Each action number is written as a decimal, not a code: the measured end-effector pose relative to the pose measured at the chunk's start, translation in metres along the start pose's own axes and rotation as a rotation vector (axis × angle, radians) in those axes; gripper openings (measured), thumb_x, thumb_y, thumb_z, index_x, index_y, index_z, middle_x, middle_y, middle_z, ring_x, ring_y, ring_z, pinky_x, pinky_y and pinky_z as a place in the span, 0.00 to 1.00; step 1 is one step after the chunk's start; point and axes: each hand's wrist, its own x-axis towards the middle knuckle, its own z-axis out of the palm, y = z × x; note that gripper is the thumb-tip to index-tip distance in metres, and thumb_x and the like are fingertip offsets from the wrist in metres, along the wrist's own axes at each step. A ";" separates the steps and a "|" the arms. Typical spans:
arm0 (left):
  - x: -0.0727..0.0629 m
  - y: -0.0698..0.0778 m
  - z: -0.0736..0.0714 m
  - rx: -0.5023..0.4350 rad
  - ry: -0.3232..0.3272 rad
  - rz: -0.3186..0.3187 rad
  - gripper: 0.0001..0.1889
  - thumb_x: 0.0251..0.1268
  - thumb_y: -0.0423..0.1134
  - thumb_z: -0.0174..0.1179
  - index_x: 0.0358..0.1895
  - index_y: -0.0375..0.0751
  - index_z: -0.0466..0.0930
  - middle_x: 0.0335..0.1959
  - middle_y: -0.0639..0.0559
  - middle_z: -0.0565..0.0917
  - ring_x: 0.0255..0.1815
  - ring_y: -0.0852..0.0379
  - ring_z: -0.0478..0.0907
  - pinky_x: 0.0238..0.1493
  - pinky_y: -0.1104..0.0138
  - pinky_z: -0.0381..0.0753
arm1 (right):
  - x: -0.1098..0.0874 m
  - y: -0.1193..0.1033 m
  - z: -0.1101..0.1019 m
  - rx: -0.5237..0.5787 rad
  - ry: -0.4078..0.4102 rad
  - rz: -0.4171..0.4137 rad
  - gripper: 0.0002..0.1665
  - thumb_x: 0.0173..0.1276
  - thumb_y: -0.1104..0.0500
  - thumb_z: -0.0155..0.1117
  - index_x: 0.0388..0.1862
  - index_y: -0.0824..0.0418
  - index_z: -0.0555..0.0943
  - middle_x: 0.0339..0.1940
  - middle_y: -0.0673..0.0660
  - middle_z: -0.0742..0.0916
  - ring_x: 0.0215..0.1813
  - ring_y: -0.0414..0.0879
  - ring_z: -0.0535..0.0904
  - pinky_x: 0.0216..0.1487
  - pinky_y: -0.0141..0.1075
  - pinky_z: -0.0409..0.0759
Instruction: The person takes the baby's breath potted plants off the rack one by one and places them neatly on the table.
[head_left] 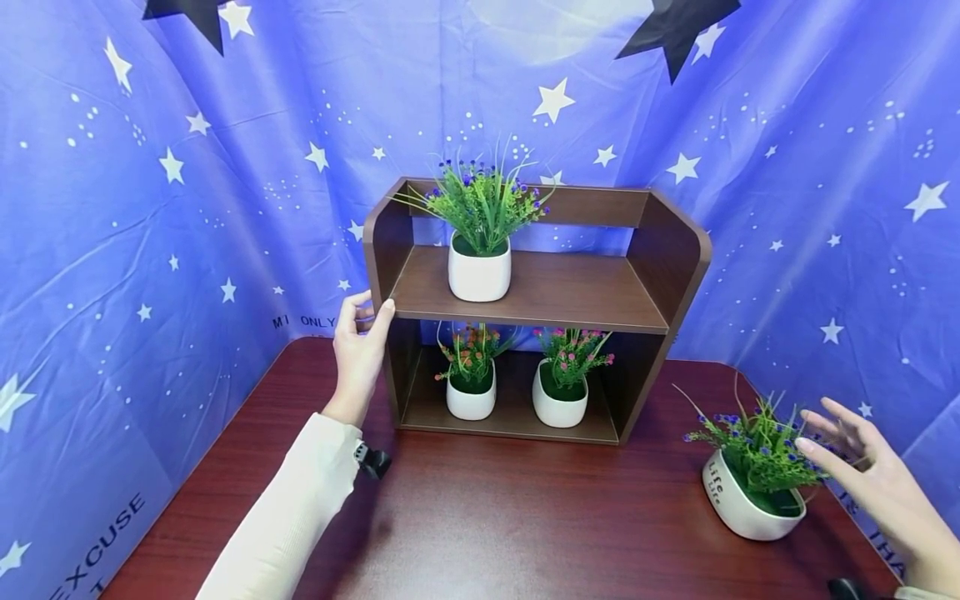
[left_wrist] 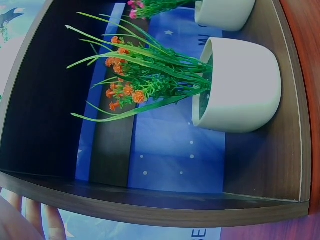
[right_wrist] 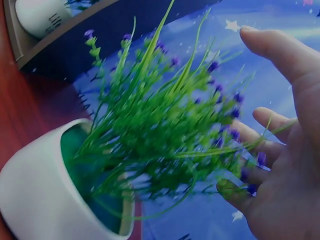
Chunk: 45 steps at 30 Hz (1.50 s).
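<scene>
1. While your left hand [head_left: 358,354] seems to steady the brown shelf [head_left: 581,292] by its left side panel, your right hand [head_left: 883,487] is at the loose plant [head_left: 761,479], the purple-flowered one in a white pot. It's on the table [head_left: 525,517], right of the shelf and a bit nearer you.

2. Right grip is spread, thumb well away from the fingers, pinching nothing, right by the flowers. Left grip looks like it's holding the panel, thumb on the front edge, fingers on the outer side.

3. My guess on the step: you're either reaching for that loose plant or letting go, can't tell which. If it's a pick-up, the next move probably calls for going lower and closing on the pot, since leaves would likely just bend.

4. On the shelf: a purple-flowered plant [head_left: 480,267] up top; an orange-flowered plant [head_left: 471,400] and a pink-flowered plant [head_left: 561,404] below.

5. Writing: "Life Life" on the loose pot. The backdrop [head_left: 255,208] has "MI ONLY" and "EXCUSE" left of the shelf, part-hidden letters to its right. No brand I can read.
</scene>
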 end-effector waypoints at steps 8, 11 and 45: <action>-0.001 0.000 0.001 -0.002 -0.004 0.006 0.19 0.65 0.44 0.69 0.55 0.41 0.80 0.37 0.53 0.77 0.41 0.51 0.76 0.41 0.66 0.74 | 0.008 -0.022 -0.003 0.050 0.039 -0.077 0.42 0.73 0.72 0.57 0.80 0.48 0.57 0.59 0.29 0.77 0.55 0.20 0.73 0.46 0.14 0.69; -0.001 -0.001 0.001 0.003 -0.003 0.007 0.18 0.64 0.44 0.69 0.55 0.42 0.80 0.37 0.53 0.77 0.40 0.53 0.76 0.41 0.66 0.74 | 0.010 -0.033 -0.001 0.037 0.061 -0.104 0.41 0.72 0.74 0.58 0.79 0.51 0.59 0.59 0.31 0.79 0.55 0.22 0.75 0.48 0.14 0.70; -0.001 -0.001 0.000 0.008 -0.002 -0.002 0.20 0.65 0.45 0.68 0.56 0.42 0.80 0.38 0.53 0.77 0.41 0.55 0.75 0.41 0.67 0.73 | 0.052 -0.114 0.071 0.108 -0.095 -0.302 0.36 0.69 0.74 0.61 0.74 0.62 0.64 0.58 0.46 0.82 0.57 0.34 0.79 0.56 0.23 0.74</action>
